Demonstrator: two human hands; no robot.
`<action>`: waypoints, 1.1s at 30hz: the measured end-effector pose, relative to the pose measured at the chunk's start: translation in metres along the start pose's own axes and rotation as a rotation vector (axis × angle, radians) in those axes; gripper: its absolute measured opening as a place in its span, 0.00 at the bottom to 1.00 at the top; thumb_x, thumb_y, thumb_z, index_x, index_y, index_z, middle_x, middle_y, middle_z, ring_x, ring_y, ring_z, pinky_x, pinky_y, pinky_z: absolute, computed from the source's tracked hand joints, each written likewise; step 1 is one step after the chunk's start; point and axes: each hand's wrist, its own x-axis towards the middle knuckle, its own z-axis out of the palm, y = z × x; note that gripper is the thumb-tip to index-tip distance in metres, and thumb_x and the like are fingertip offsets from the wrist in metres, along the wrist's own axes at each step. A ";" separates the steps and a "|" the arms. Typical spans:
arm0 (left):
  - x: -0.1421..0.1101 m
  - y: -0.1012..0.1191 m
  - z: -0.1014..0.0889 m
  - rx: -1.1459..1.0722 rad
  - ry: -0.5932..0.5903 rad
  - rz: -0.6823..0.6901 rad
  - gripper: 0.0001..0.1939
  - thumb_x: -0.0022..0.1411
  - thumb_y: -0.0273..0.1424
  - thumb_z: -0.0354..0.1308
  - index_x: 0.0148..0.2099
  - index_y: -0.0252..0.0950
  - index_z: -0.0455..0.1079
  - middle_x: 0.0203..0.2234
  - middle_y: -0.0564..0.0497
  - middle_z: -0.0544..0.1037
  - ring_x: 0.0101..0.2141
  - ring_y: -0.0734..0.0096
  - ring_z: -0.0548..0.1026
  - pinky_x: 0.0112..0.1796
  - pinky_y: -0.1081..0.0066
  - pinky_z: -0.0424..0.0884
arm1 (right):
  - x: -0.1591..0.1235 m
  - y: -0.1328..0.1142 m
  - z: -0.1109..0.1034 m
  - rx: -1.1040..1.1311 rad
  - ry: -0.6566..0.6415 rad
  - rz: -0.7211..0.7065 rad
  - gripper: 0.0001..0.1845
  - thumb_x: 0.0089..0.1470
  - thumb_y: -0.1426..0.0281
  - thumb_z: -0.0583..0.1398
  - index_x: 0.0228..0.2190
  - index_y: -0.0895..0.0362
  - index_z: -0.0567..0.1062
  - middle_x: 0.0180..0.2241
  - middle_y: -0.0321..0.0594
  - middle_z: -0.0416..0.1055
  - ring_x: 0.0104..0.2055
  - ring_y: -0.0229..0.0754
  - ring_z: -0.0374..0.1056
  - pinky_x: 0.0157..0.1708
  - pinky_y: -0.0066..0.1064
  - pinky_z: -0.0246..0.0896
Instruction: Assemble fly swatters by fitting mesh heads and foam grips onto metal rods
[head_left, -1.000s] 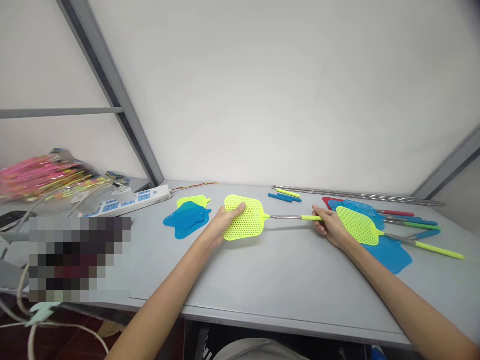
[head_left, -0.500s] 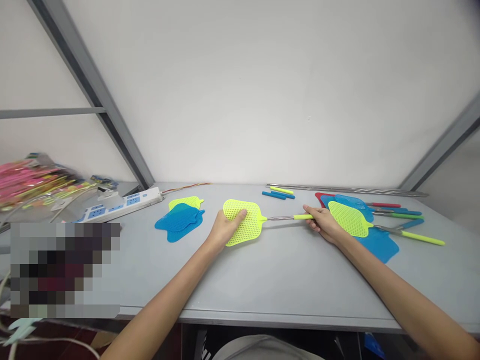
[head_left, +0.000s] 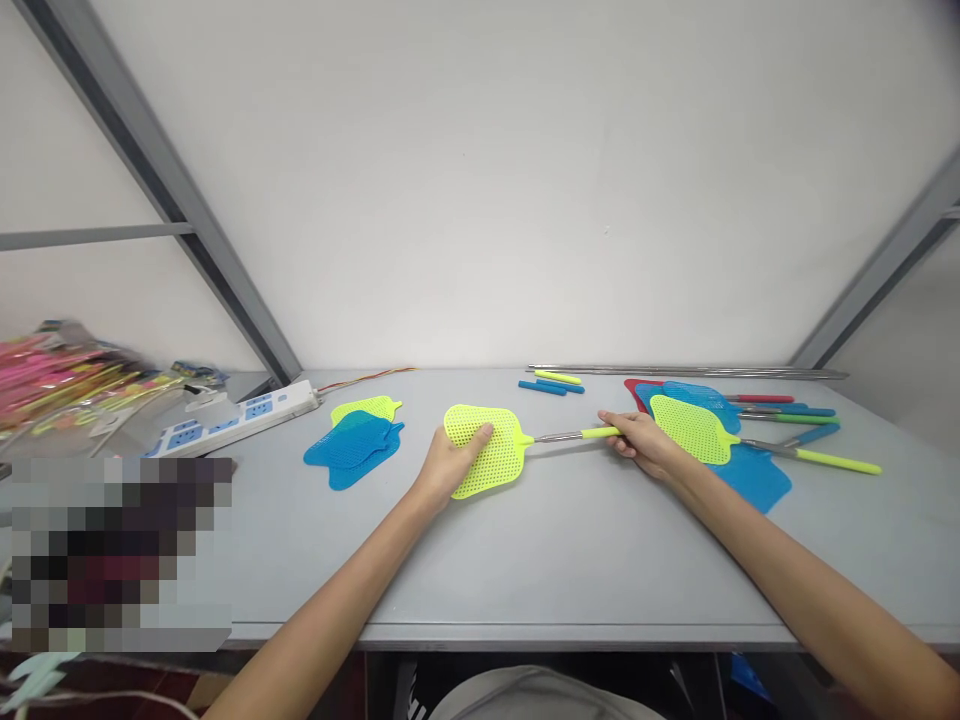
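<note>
Yellow fly swatter (head_left: 496,452), head flat on grey table (head_left: 525,570), under L hand (head_left: 454,462), open, palm down on mesh. R hand (head_left: 637,443) closed round yellow grip, steel shaft (head_left: 559,436) between hands. Just right, 2nd yellow swatter head (head_left: 694,430) on blue swatter heads (head_left: 754,478). Left of L hand, blue swatter head (head_left: 349,450) over yellow swatter head (head_left: 367,408); power strip (head_left: 232,420) beyond.

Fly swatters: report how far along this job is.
Done: a yellow swatter with steel shaft and grip lies assembled on the right. In hand: another yellow swatter, the left hand on its head, the right hand on its yellow grip. Still left: a loose blue head and yellow head by the power strip, plus loose grips and steel rods at the back.
</note>
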 end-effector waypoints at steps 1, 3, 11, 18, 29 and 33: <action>0.000 0.000 0.000 -0.004 -0.004 -0.008 0.18 0.49 0.43 0.58 0.35 0.33 0.69 0.33 0.46 0.77 0.33 0.61 0.75 0.33 0.67 0.71 | 0.000 0.000 0.000 -0.003 0.004 0.010 0.13 0.54 0.66 0.54 0.38 0.62 0.68 0.34 0.40 0.67 0.29 0.35 0.65 0.27 0.29 0.64; 0.000 -0.001 0.000 -0.012 -0.010 -0.023 0.18 0.49 0.43 0.58 0.35 0.33 0.69 0.33 0.46 0.77 0.33 0.61 0.75 0.33 0.67 0.71 | 0.000 -0.001 0.001 -0.010 0.012 0.031 0.13 0.54 0.66 0.54 0.39 0.62 0.68 0.34 0.40 0.67 0.30 0.35 0.65 0.27 0.29 0.64; 0.000 -0.003 0.000 -0.046 -0.025 -0.062 0.19 0.48 0.43 0.58 0.37 0.33 0.69 0.34 0.45 0.76 0.34 0.61 0.74 0.34 0.67 0.71 | -0.001 0.002 0.002 -0.015 0.009 0.041 0.13 0.54 0.66 0.54 0.39 0.62 0.68 0.34 0.40 0.67 0.30 0.35 0.65 0.27 0.30 0.64; 0.002 -0.002 -0.003 -0.095 -0.076 -0.086 0.21 0.48 0.44 0.59 0.38 0.33 0.68 0.35 0.44 0.76 0.35 0.60 0.74 0.34 0.66 0.71 | -0.003 0.004 0.006 0.006 -0.022 -0.022 0.11 0.54 0.66 0.54 0.34 0.63 0.68 0.28 0.36 0.66 0.23 0.31 0.63 0.21 0.24 0.61; 0.002 0.013 -0.006 -0.011 -0.030 0.005 0.23 0.50 0.46 0.55 0.39 0.32 0.68 0.36 0.43 0.75 0.34 0.60 0.74 0.33 0.66 0.70 | -0.025 -0.025 -0.014 -0.002 -0.268 -0.128 0.16 0.41 0.60 0.63 0.27 0.61 0.72 0.18 0.34 0.62 0.17 0.29 0.54 0.13 0.21 0.48; 0.010 0.010 -0.018 0.180 0.194 0.125 0.23 0.50 0.45 0.55 0.44 0.34 0.64 0.37 0.45 0.73 0.38 0.60 0.72 0.38 0.64 0.67 | -0.026 -0.024 -0.012 -0.047 -0.367 -0.077 0.15 0.39 0.61 0.64 0.20 0.61 0.70 0.17 0.33 0.60 0.17 0.28 0.52 0.14 0.21 0.47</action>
